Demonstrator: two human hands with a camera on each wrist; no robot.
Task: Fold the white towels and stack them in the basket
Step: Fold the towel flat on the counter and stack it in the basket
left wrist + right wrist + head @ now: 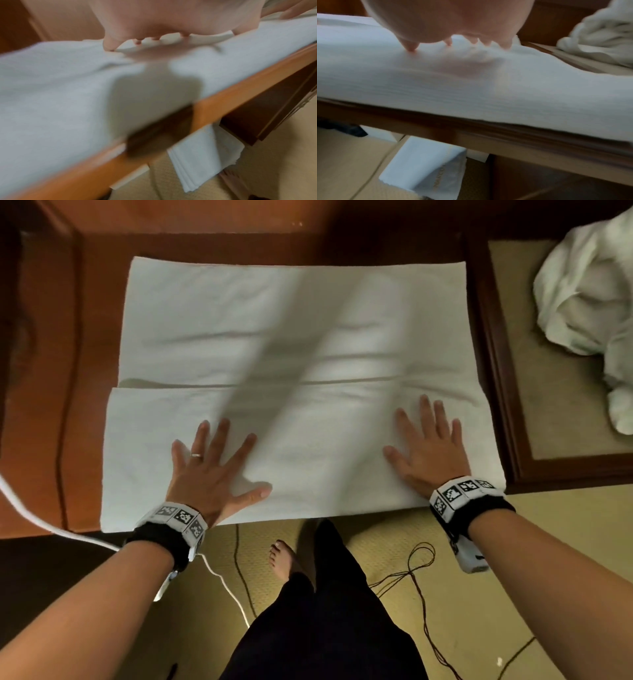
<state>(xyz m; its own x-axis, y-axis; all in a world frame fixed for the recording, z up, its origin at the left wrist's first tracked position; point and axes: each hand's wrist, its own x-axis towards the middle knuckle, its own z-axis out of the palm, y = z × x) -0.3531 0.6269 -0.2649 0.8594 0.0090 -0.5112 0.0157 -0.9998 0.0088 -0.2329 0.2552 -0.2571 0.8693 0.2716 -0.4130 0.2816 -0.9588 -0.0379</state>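
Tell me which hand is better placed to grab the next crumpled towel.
Probably the right hand. It lies flat on the spread towel nearest the crumpled towel at the right; the left hand is farther away.

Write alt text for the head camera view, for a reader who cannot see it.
Both hands press flat on a white towel spread over a wooden table, the left hand and right hand resting with fingers spread on its folded near layer. A crumpled white towel lies to the right.
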